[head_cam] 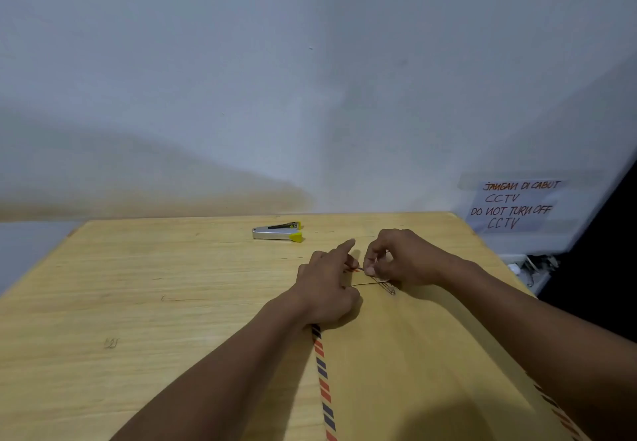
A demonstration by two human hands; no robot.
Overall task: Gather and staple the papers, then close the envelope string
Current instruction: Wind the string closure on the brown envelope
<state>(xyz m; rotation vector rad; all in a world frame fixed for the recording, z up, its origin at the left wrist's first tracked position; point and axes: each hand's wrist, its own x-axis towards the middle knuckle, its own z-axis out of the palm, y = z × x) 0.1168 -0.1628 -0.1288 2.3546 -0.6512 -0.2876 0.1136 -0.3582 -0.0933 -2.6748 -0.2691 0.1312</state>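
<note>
A large brown envelope (406,354) with a red-and-blue striped edge lies flat on the wooden table (155,302), reaching from the bottom right up to my hands. My left hand (327,285) presses down on the envelope's top left, index finger pointing out. My right hand (400,261) pinches the thin dark string (367,283) near the closure at the envelope's top. The string runs taut between my two hands. A silver stapler (278,232) with yellow ends lies at the far side of the table, left of my hands. No loose papers are visible.
A white wall rises directly behind the table. A handwritten paper sign (515,206) about CCTV is taped to it at the right. Cables and a plug (527,268) sit beyond the table's right edge.
</note>
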